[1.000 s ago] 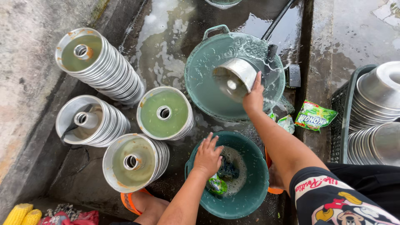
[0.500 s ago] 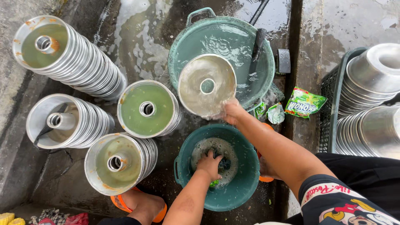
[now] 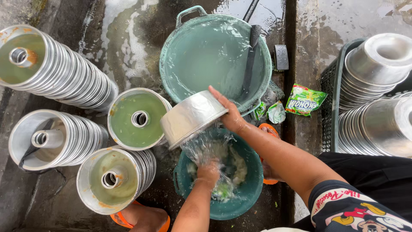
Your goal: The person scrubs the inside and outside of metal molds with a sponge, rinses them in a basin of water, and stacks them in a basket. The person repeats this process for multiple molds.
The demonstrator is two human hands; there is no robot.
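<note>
Head view showed four pan stacks (image 3: 64,73) crowding the wet concrete floor (image 3: 128,34) at left, leaving little open room beside the small basin (image 3: 251,189). Left hand (image 3: 209,172) reached down into that basin's suds, fingers hidden, so its grip could not be told. Above it a tilted ring pan (image 3: 191,118) spilled water, its rim pinched by the right hand (image 3: 231,116). Behind sat a large water-filled basin (image 3: 206,56); at right, a crate (image 3: 332,111) of clean pans.
</note>
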